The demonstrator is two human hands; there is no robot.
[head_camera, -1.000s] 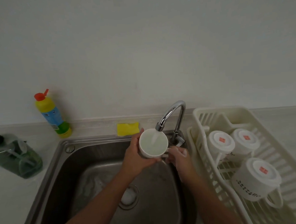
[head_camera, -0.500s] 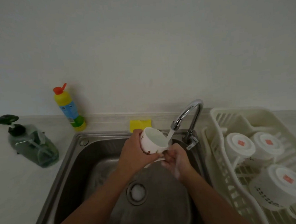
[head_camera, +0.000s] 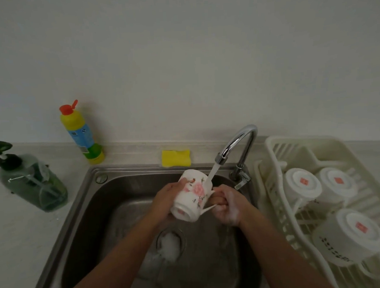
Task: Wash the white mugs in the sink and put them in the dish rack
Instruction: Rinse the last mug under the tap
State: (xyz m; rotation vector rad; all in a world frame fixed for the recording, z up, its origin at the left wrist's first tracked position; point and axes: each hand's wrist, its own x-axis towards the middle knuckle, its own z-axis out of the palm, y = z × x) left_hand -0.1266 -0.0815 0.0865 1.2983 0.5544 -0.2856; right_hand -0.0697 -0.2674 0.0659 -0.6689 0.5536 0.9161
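Note:
Over the steel sink [head_camera: 82,215] I hold a white mug with a pink flower print [head_camera: 192,194], tilted so its base faces me. My left hand [head_camera: 165,200] grips its body from the left. My soapy right hand [head_camera: 226,204] grips its handle on the right. Water runs from the chrome faucet [head_camera: 239,143] onto the mug's side. In the cream dish rack [head_camera: 270,148] to the right, three white mugs [head_camera: 302,185] [head_camera: 337,183] [head_camera: 352,234] lie upside down.
A yellow sponge [head_camera: 176,158] lies on the sink's back ledge. A yellow dish-soap bottle with a red cap [head_camera: 80,132] stands at the wall. A green pump dispenser [head_camera: 30,178] sits on the left counter. Foam covers the drain [head_camera: 170,244].
The mug has turned from mouth-up under the stream to tilted with its base toward me, and water now hits its outside. My view shifted left and down.

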